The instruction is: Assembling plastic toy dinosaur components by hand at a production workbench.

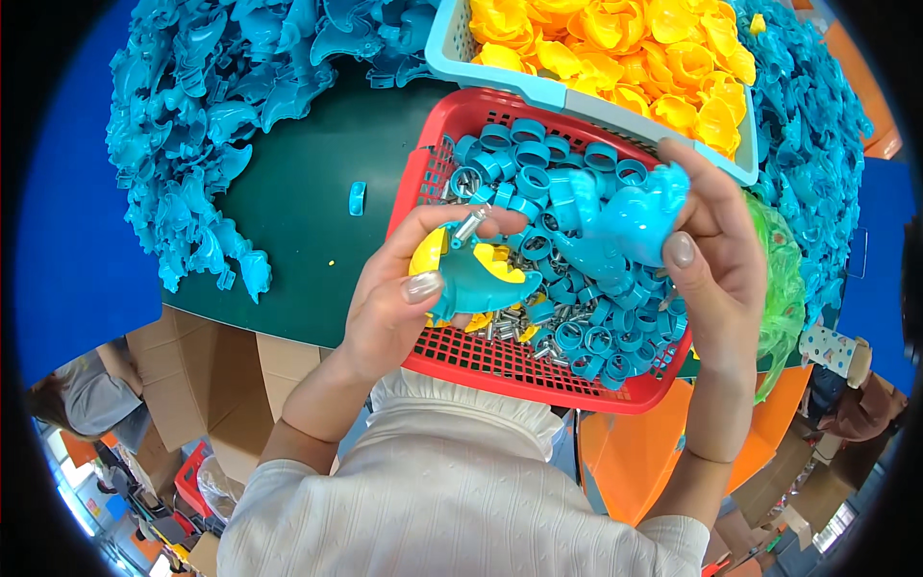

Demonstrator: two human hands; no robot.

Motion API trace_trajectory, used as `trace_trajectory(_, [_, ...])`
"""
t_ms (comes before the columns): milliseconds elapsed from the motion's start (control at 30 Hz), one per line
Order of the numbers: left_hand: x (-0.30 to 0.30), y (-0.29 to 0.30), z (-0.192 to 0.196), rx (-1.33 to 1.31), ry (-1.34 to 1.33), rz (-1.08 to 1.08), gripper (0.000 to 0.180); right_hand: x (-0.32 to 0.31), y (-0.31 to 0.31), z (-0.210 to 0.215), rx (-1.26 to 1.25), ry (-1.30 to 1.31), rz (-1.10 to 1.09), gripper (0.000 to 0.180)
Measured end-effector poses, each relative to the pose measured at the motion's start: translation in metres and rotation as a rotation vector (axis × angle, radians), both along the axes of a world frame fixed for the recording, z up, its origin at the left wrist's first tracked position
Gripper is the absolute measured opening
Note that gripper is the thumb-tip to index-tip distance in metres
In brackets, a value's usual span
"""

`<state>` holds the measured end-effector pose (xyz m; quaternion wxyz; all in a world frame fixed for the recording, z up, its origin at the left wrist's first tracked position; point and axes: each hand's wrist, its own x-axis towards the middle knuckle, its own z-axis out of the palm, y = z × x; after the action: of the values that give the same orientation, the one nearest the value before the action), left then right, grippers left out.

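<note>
There's your cream top [452, 481] across the bottom of the frame, and both hands out ahead of it! Left of centre, your left hand [385, 308] has its fingers closed around a teal shell [481, 282] with yellow pieces [430, 252] on it, and a small silver cylinder [470, 227] leans at the shell's upper edge, right by the fingertips. Over to centre right, your right hand [721, 260] pinches a blue part [649, 216] between thumb and fingers; it's blurred, so its exact shape is hard to call.

Below both, mid-frame, comes the red basket [413, 183], crowded with blue rings [528, 130] and silver pins [505, 329]. To its right, a green plastic bag [781, 264]. Left of the basket, one loose blue ring [357, 198] lies on the dark green worktop [298, 192]. Further up, at top centre, the light-blue basket [538, 89] is heaped with yellow petal-like shells [615, 29], and a big blue pile [192, 115] fills the upper left, another blue heap [817, 144] the upper right!
</note>
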<state>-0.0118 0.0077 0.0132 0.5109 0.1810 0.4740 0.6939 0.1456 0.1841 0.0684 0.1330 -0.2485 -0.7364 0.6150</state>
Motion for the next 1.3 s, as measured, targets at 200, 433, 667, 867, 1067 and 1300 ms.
trace_trajectory(200, [0.000, -0.001, 0.000, -0.007, 0.009, -0.003, 0.059, 0.001, 0.006, -0.004, 0.087, 0.035, -0.074, 0.042])
trace_trajectory(433, [-0.002, -0.003, -0.009, 0.084, 0.158, -0.215, 0.060, -0.012, -0.010, -0.014, 0.146, 0.002, 0.105, 0.033])
trace_trajectory(667, [0.001, 0.002, -0.004, 0.023, 0.121, -0.076, 0.061, 0.002, 0.004, -0.003, 0.336, -0.092, 0.041, 0.023])
trace_trajectory(867, [-0.006, -0.003, -0.007, 0.262, 0.387, -0.435, 0.042, -0.016, -0.017, -0.023, 0.319, 0.061, 0.139, 0.031])
trace_trajectory(1067, [-0.004, -0.003, -0.003, 0.244, 0.651, -0.262, 0.042, -0.024, -0.030, -0.037, 0.510, 0.113, -0.098, 0.045])
trace_trajectory(1300, [-0.011, -0.005, 0.000, 0.264, 0.605, -0.462, 0.040, -0.028, -0.039, -0.040, -0.187, 0.261, 0.135, 0.034])
